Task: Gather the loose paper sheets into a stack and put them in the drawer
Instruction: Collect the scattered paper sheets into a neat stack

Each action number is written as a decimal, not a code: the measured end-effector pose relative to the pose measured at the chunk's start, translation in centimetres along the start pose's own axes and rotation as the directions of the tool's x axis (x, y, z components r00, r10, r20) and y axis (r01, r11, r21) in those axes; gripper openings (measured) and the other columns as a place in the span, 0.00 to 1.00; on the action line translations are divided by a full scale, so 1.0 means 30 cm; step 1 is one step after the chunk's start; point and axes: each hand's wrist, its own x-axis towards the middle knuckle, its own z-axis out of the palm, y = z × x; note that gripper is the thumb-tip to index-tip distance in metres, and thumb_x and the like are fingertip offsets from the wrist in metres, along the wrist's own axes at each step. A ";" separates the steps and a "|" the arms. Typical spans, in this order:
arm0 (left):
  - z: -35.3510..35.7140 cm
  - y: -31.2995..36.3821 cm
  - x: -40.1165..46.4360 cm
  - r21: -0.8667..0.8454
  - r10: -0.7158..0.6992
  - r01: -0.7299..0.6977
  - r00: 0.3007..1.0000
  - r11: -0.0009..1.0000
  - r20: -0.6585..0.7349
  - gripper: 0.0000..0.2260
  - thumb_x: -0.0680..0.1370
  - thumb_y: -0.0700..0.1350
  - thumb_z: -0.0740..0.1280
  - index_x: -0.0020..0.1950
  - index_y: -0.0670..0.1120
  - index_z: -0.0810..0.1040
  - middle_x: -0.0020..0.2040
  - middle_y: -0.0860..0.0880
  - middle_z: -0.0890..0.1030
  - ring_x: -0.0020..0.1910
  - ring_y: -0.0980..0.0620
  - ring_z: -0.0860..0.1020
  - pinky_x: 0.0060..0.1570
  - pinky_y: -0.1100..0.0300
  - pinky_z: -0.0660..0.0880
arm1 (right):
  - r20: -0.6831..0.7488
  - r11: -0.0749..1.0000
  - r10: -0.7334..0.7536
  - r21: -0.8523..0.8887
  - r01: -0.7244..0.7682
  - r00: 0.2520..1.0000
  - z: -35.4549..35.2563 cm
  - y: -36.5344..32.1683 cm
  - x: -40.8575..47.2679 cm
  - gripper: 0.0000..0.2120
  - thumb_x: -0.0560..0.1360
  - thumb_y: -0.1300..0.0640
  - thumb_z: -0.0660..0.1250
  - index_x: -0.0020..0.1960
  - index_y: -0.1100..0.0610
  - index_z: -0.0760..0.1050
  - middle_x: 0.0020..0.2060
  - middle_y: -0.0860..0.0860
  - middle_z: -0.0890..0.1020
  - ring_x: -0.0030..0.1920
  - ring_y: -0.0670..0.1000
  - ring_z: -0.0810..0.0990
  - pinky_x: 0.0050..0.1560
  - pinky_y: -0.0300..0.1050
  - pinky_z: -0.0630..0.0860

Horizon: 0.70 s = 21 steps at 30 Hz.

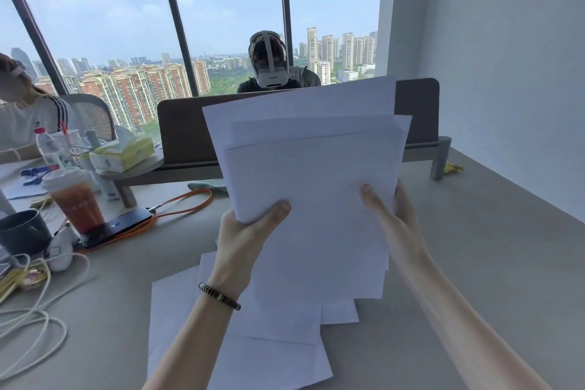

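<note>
A loose bundle of white paper sheets stands upright above the grey desk, its edges uneven and fanned at the top. My left hand grips its left edge, thumb on the front. My right hand holds the right edge, thumb across the front and fingers behind. More white sheets lie overlapping on the desk under my forearms. No drawer is in view.
At the left stand an iced drink cup, a dark mug, a phone, an orange cable, white cords and a tissue box. A brown divider runs across the back. Two other people sit nearby.
</note>
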 end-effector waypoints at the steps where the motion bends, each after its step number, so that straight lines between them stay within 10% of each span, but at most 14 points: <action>1: -0.006 0.005 0.002 0.007 0.009 -0.009 1.000 1.000 0.027 0.10 0.67 0.43 0.80 0.47 0.48 0.87 0.49 0.48 0.88 0.50 0.50 0.85 0.49 0.57 0.80 | 0.009 1.000 -0.008 -0.002 0.008 1.000 -0.003 -0.006 0.002 0.22 0.75 0.53 0.67 0.67 0.59 0.72 0.56 0.51 0.85 0.55 0.51 0.85 0.47 0.42 0.81; 13: -0.049 -0.060 -0.025 0.007 0.010 -0.010 0.996 1.000 0.087 0.26 0.63 0.49 0.78 0.59 0.41 0.80 0.53 0.44 0.86 0.53 0.45 0.84 0.50 0.55 0.81 | 0.068 0.996 0.010 -0.090 -0.003 0.998 -0.036 0.020 -0.011 0.19 0.78 0.53 0.66 0.67 0.56 0.72 0.59 0.51 0.83 0.59 0.50 0.83 0.53 0.44 0.81; 21: -0.012 -0.054 -0.013 0.035 0.000 -0.001 1.000 0.999 0.017 0.10 0.72 0.37 0.76 0.52 0.42 0.84 0.49 0.46 0.87 0.49 0.50 0.85 0.50 0.57 0.81 | 0.071 0.993 0.033 -0.113 -0.025 0.997 -0.012 0.036 -0.013 0.21 0.75 0.48 0.68 0.66 0.52 0.73 0.58 0.48 0.84 0.58 0.47 0.83 0.51 0.41 0.80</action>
